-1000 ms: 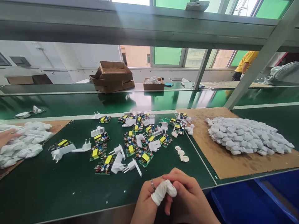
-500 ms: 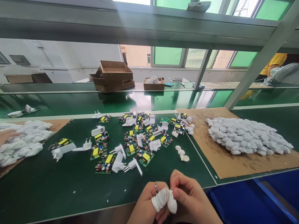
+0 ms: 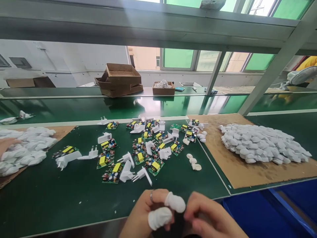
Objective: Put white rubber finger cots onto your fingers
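My left hand (image 3: 140, 216) is at the bottom centre over the near edge of the green bench (image 3: 61, 198). Its fingers are curled, a ring shows on one, and white finger cots (image 3: 174, 202) cover two fingertips. My right hand (image 3: 210, 219) is just to its right, fingers curled, a small gap apart from the left; I see nothing in either hand. Nearest ahead lie white plug housings (image 3: 126, 172) and green circuit boards with yellow parts (image 3: 140, 158), scattered across the bench. Three small white oval pieces (image 3: 194, 163) lie right of them.
A heap of white caps (image 3: 260, 143) sits on a cardboard sheet (image 3: 237, 172) at right. Another white heap (image 3: 27, 148) lies at left, with another person's hand (image 3: 6, 143) on it. Brown boxes (image 3: 120, 81) stand beyond the belt. A blue bin (image 3: 260, 215) is at lower right.
My hands were together, the right working a white cot on a left finger. Now they have come apart and dropped lower, and two left fingertips show cots.
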